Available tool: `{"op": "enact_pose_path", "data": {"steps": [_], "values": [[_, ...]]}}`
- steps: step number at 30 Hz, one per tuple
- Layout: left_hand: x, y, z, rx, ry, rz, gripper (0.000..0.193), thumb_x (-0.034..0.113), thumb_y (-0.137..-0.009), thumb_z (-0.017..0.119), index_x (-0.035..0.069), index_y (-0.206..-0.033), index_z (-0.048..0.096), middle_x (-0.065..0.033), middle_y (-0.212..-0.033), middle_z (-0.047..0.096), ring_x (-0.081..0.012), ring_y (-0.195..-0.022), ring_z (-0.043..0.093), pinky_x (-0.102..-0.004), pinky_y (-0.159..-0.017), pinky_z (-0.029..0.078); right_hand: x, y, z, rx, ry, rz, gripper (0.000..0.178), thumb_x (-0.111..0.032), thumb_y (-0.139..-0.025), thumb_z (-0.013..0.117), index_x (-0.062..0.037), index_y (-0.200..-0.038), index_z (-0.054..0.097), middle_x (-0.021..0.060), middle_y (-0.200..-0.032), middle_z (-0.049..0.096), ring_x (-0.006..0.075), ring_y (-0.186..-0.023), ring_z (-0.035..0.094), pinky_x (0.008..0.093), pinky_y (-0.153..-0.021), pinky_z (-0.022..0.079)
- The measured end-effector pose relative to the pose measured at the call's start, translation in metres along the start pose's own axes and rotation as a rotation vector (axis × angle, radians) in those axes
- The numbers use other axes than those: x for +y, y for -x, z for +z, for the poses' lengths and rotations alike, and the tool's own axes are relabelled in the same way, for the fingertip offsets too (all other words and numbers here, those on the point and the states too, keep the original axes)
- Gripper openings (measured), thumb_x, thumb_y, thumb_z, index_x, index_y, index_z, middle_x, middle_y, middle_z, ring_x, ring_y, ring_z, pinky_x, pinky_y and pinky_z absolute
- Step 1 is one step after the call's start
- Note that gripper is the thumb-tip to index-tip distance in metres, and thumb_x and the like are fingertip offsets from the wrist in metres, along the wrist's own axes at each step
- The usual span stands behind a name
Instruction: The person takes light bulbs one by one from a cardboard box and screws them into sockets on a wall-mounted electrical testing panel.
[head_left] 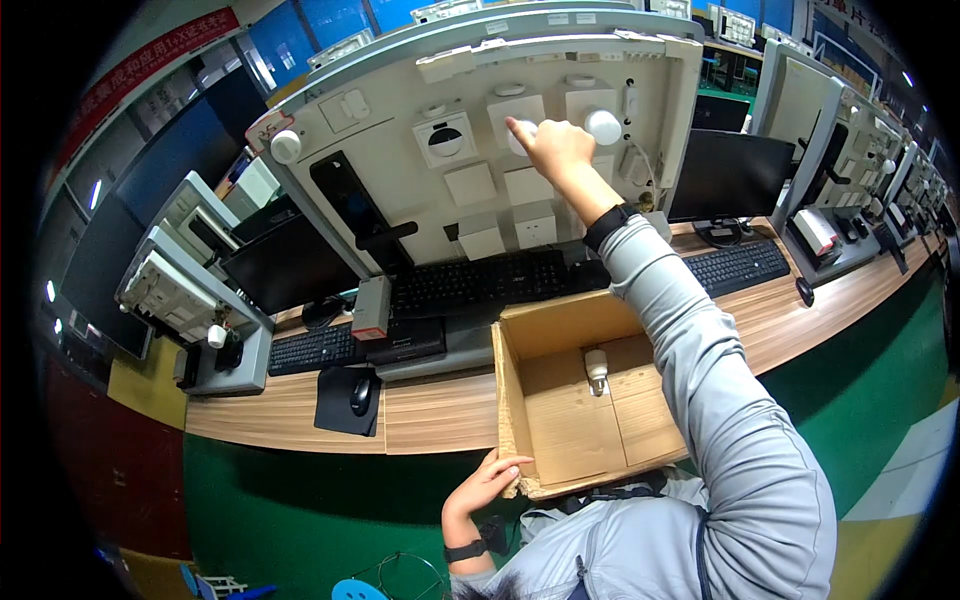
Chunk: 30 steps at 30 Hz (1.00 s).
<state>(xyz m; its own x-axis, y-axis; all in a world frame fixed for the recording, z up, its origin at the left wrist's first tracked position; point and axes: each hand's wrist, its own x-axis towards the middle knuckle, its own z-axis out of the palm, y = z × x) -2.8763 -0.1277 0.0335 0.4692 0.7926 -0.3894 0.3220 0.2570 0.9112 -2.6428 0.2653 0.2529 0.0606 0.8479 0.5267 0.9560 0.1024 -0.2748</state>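
Observation:
My right hand reaches up to the upright display panel. Its fingers are closed round a white light bulb at a square white mount, with most of the bulb hidden behind them. Just right of it, another white bulb sticks out of a similar mount. Low down, my left hand grips the near left corner of an open cardboard box. Inside that box lies a loose white bulb with a metal screw base.
Switches and sockets and a black door lock are fixed to the panel. Below it a black keyboard and a small grey-and-red box rest near the box. A monitor stands to the right, a mouse to the left.

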Motion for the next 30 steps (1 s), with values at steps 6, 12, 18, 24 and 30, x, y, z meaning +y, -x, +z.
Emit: {"op": "enact_pose_path", "data": {"steps": [6, 12, 18, 24, 30], "values": [[0.0, 0.001, -0.001, 0.008, -0.064, 0.043, 0.031, 0.022, -0.098, 0.047, 0.013, -0.125, 0.06, -0.0147, -0.132, 0.041, -0.028, -0.126, 0.039, -0.0324, -0.106, 0.033, 0.007, 0.027, 0.005, 0.263, 0.01, -0.324, 0.064, -0.039, -0.076, 0.071, -0.0211, -0.13, 0.043, 0.0137, -0.095, 0.058, 0.0309, -0.081, 0.065, 0.0398, -0.057, 0.053], [-0.002, 0.0, 0.0, 0.004, -0.09, 0.058, 0.032, 0.024, -0.098, 0.047, 0.013, -0.126, 0.059, -0.015, -0.136, 0.04, -0.0292, -0.128, 0.036, -0.0343, -0.109, 0.028, 0.013, 0.014, 0.013, 0.191, 0.012, -0.401, 0.059, -0.025, -0.068, 0.077, -0.0172, -0.118, 0.046, 0.0093, -0.079, 0.065, 0.0268, -0.073, 0.067, 0.0387, -0.056, 0.054], [0.0, 0.0, 0.0, 0.007, -0.065, 0.064, 0.032, 0.024, -0.098, 0.047, 0.013, -0.126, 0.059, -0.0154, -0.133, 0.041, -0.0295, -0.128, 0.037, -0.0341, -0.109, 0.028, 0.009, 0.011, 0.025, 0.308, 0.062, -0.289, 0.058, -0.047, -0.074, 0.071, -0.0099, -0.11, 0.046, 0.0071, -0.057, 0.063, 0.0257, -0.051, 0.065, 0.0359, -0.043, 0.048], [0.0, 0.0, 0.001, 0.013, -0.086, 0.051, 0.032, 0.024, -0.098, 0.047, 0.013, -0.125, 0.059, -0.0152, -0.132, 0.042, -0.0293, -0.127, 0.038, -0.0339, -0.109, 0.028, 0.002, 0.011, 0.031, 0.363, 0.062, -0.186, 0.064, -0.059, -0.078, 0.061, -0.0045, -0.108, 0.046, 0.0054, -0.053, 0.062, 0.0231, -0.047, 0.064, 0.035, -0.039, 0.046], [0.007, 0.001, 0.005, 0.04, -0.074, 0.081, 0.032, 0.023, -0.097, 0.047, 0.012, -0.124, 0.06, -0.0155, -0.13, 0.043, -0.0291, -0.124, 0.04, -0.0337, -0.107, 0.03, -0.015, 0.023, 0.042, 0.264, -0.254, 0.181, 0.067, -0.062, -0.081, 0.056, -0.0063, -0.115, 0.039, 0.0171, -0.071, 0.068, 0.0355, -0.065, 0.067, 0.0451, -0.057, 0.053]]}}
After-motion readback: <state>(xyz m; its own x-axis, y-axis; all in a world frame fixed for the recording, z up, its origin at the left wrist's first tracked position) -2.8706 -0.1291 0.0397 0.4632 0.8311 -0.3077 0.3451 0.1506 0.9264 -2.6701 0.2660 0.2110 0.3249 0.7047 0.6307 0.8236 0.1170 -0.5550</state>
